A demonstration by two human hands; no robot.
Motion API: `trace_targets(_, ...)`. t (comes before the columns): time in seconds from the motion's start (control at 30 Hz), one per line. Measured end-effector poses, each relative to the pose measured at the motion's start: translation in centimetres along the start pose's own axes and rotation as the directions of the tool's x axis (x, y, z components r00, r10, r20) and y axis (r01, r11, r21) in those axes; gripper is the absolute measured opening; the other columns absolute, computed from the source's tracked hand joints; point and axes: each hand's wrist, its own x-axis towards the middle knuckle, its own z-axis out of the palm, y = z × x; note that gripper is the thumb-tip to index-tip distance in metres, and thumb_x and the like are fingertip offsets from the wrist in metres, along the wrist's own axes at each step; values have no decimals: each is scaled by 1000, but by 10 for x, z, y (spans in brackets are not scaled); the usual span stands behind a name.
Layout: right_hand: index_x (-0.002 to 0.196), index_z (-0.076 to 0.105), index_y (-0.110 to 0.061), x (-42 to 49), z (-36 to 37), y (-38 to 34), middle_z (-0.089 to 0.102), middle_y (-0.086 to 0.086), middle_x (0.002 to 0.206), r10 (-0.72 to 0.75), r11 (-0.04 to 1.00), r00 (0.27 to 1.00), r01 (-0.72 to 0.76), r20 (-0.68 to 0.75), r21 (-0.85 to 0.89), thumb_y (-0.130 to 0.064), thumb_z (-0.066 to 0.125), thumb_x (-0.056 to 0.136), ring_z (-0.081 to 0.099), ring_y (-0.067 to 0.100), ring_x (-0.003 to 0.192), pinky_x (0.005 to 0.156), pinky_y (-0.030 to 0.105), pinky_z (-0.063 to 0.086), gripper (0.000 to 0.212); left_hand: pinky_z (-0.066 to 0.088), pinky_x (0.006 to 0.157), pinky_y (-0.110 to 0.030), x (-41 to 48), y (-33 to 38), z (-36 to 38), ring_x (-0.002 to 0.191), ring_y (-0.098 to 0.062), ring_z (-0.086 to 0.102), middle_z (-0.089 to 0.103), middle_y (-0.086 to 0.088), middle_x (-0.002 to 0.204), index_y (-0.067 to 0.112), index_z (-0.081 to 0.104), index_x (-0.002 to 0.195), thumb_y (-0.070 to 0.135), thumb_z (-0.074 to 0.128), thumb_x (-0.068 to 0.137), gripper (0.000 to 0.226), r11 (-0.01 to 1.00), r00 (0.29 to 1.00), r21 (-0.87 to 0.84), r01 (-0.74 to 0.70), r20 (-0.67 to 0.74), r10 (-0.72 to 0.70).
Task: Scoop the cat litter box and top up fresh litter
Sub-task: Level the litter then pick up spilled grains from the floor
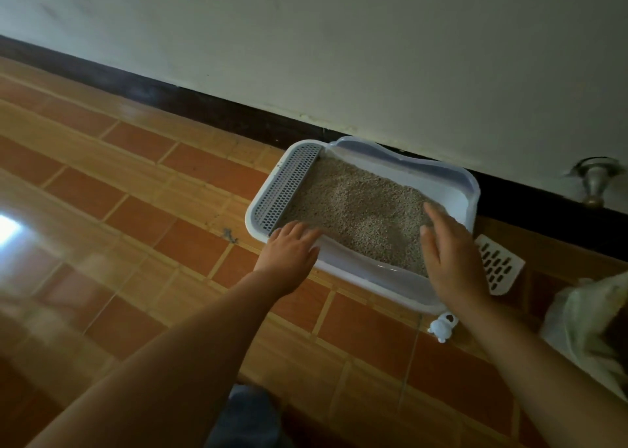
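Observation:
A white litter box [452, 179] with a grey perforated step [289, 186] on its left end sits on the floor against the wall. Beige litter [356, 206] fills it. My left hand [292, 250] lies with straight fingers on the box's near left rim. Over the near right corner my right hand [452, 257] is spread flat, fingertips reaching the litter's edge. A white slotted scoop [498, 264] lies on the floor just right of the box, partly hidden behind my right hand.
A pale plastic bag [588, 325] sits at the right edge. A small white clip-like piece [441, 327] lies by the box's near corner. A metal doorstop [594, 182] sticks out of the wall. Tiled floor stretches to the left; a dark skirting runs along the wall.

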Motion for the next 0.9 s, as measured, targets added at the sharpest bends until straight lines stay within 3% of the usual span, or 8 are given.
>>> trace_targets(0.2, 140, 38, -6, 4, 19, -9, 42, 11, 143, -33, 986, 978, 66, 206, -155, -27, 36, 100, 35, 25, 133, 107, 33, 30, 46, 20, 115, -38, 2, -22, -13, 142, -21, 21, 25, -2, 154, 28, 16, 149, 33, 30, 102, 50, 989, 989, 95, -118, 103, 108)
trace_targets(0.33, 137, 43, -4, 10, 41, -19, 49, 12, 138, -131, 949, 949, 204, 286, -242, -46, 13, 90, 42, 27, 129, 107, 36, 32, 70, 17, 116, -37, 3, -37, -9, 141, -19, 23, 30, 1, 152, 28, 18, 149, 31, 30, 102, 49, 982, 989, 123, -147, 31, 144)
trace_targets(0.53, 120, 58, 1, 10, 76, -69, 64, 16, 116, -388, 880, 900, 425, 196, -211, -25, 32, 92, 60, 32, 109, 94, 38, 43, 46, 6, 117, -40, -17, -90, 7, 145, -17, 14, 23, 2, 155, 27, 22, 148, 31, 29, 101, 47, 997, 998, 74, 27, -60, -22)
trace_targets(0.7, 116, 62, -3, -3, 121, -96, 66, 12, 113, -633, 718, 723, 682, 278, -139, -19, 27, 99, 61, 25, 109, 94, 33, 46, 42, 6, 118, -39, -43, -138, 35, 144, -18, 16, 24, 0, 155, 26, 23, 148, 31, 31, 100, 48, 982, 978, -29, 188, -82, -189)
trace_targets(0.8, 116, 64, -7, -16, 152, -92, 66, 6, 115, -596, 713, 672, 694, 441, -94, -19, 37, 91, 60, 21, 112, 95, 32, 48, 39, 9, 118, -39, -56, -162, 59, 144, -19, 16, 24, -1, 155, 25, 22, 149, 33, 32, 100, 50, 966, 967, -57, 254, -11, -255)
trace_targets(0.9, 128, 56, -12, -26, 174, -81, 60, 3, 128, -389, 805, 726, 567, 568, -174, -24, 36, 94, 51, 18, 124, 100, 35, 46, 41, 5, 118, -37, -63, -172, 78, 146, -18, 8, 13, -1, 158, 24, 12, 150, 36, 27, 101, 53, 958, 957, -54, 280, 98, -274)
